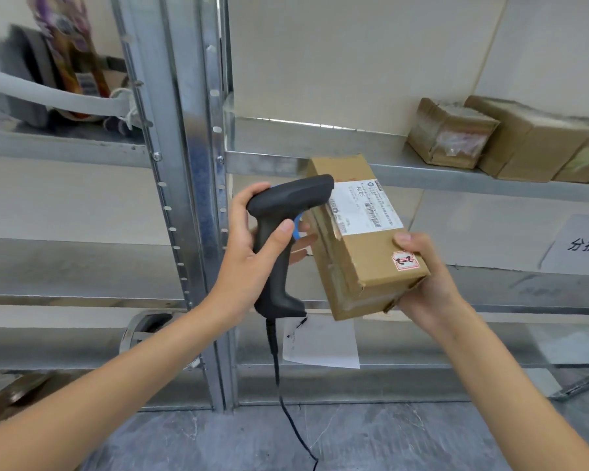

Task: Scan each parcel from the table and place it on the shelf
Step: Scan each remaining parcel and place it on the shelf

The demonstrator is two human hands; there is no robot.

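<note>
A: Parcel [361,239] first: where do we have it?

B: Our right hand [422,283] grips its near end, thumb on top beside the red sticker, fingers curled underneath. From there the box runs away from us and up to the left, long axis aimed at the shelf [422,171] edge, which its far end overlaps.

A: And the scanner [283,229]?

B: Our left hand [249,253] is wrapped round the handle, a fingertip by the blue trigger. The head sits just left of the box, nose pointing right at the white label [364,207] on the upper face.

A: So the shelf move falls to the right hand?

B: We judge so, it's nearer, with other parcels [497,137] further right
</note>
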